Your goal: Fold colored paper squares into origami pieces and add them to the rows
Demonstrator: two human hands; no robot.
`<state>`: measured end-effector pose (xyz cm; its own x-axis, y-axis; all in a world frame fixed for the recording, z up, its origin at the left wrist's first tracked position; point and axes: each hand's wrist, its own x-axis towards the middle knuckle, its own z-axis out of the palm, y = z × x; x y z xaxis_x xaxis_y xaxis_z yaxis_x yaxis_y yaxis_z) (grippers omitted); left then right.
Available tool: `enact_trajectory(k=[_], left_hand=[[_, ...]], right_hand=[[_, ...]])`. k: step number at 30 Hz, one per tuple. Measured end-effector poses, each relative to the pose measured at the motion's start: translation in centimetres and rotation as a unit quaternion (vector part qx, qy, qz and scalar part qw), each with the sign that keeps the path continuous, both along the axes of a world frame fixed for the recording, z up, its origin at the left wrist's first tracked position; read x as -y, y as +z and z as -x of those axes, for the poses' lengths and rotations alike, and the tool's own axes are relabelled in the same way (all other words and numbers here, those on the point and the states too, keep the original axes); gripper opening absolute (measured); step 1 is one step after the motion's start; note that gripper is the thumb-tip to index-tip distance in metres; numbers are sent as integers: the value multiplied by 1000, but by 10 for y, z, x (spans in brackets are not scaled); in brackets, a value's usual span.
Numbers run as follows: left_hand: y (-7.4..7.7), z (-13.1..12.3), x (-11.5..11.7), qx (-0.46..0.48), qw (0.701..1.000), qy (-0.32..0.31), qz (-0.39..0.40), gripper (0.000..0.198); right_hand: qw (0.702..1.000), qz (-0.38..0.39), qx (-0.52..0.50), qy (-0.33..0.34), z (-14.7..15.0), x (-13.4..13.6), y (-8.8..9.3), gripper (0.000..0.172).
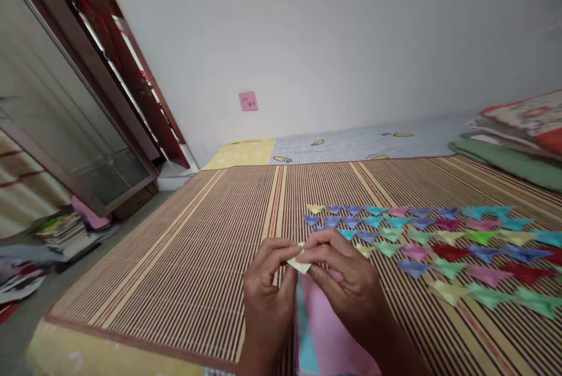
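Note:
Between my two hands is a small pale-yellow piece of folded paper (300, 266), its lower corner pointing down. My left hand (268, 282) pinches its left side between thumb and fingers. The fingers of my right hand (345, 270) press on its right side and upper edge, covering part of it. Under my right forearm lie pink paper (329, 329) and a strip of teal paper (307, 329). To the right, several rows of small folded paper pieces (448, 252) in many colours lie on the striped mat, the nearest ones close to my right hand.
A striped bamboo mat (197, 259) covers the bed. Folded cloths (518, 153) are stacked at the far right. A pink note (248, 101) is stuck to the white wall. Books (65, 232) stand on the floor at left, near a glass-panelled door (88, 101).

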<state>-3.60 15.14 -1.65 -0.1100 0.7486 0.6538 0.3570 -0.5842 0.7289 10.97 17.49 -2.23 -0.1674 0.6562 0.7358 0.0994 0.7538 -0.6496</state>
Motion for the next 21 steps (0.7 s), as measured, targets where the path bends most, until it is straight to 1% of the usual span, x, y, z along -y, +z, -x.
enact_trajectory(k=[2, 4, 6, 8, 10, 12, 14, 17, 19, 21], left_hand=[[-2, 0, -1, 71, 996, -28, 50, 21], [-4, 0, -1, 177, 975, -52, 123, 23], [-4, 0, 0, 288, 936, -79, 186, 32], [-3, -1, 1, 373, 891, -115, 230, 34], [0, -3, 2, 416, 855, -163, 263, 34], [4, -4, 2, 434, 833, -196, 282, 32], [6, -5, 1, 441, 825, -201, 289, 28], [4, -2, -2, 439, 835, -173, 284, 25], [0, 0, -4, 418, 854, -140, 278, 25], [-4, 2, -5, 380, 877, -110, 273, 25]], right_hand=[[1000, -16, 2, -19, -1, 0, -1, 25], [999, -32, -3, -41, -1, 0, -3, 25], [996, -58, -10, -60, 0, -1, -5, 26], [993, -87, -8, -79, 1, -2, -8, 27], [989, -114, 2, -94, 4, -3, -10, 27], [985, -137, 21, -104, 5, -5, -12, 27], [982, -153, 40, -104, 7, -5, -13, 27], [985, -151, 56, -69, 7, -5, -10, 28], [992, -112, 40, -49, 6, -3, -7, 30], [997, -42, 2, -64, 4, -3, -4, 26]])
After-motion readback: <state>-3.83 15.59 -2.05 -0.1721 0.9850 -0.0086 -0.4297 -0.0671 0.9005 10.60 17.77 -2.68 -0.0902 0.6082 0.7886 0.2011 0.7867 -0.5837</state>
